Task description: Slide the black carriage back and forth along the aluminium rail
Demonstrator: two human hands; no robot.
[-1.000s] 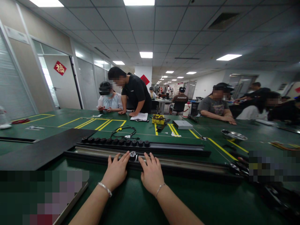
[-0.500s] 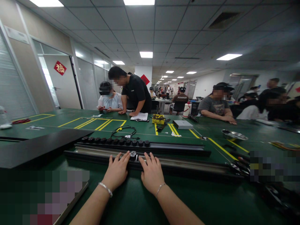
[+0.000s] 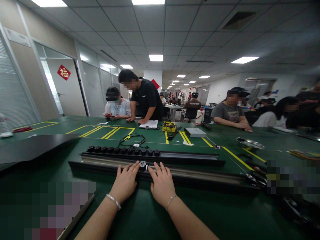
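A long black rail (image 3: 205, 176) with a metallic channel lies across the green table. My left hand (image 3: 126, 181) rests on its near side, fingers spread, fingertips beside a small grey-and-black part (image 3: 143, 164) seated in the channel. On the other side of that part, my right hand (image 3: 162, 183) lies on the rail with its fingers apart. Neither hand grips anything. Behind is a second black rail (image 3: 190, 157), with a row of several black round pieces (image 3: 123, 151) along its left part.
A dark sheet (image 3: 32, 148) is at the left. Farther back are a black cable (image 3: 132, 140), a yellow object (image 3: 169, 126), a grey box (image 3: 195, 132) and a metal bowl (image 3: 250, 143). Several people are across the table; one leans over papers (image 3: 149, 124).
The dark sheet at the left has shifted and its edge now looks curved. The leaning person has moved slightly right. My left hand has barely shifted; my right hand is unchanged.
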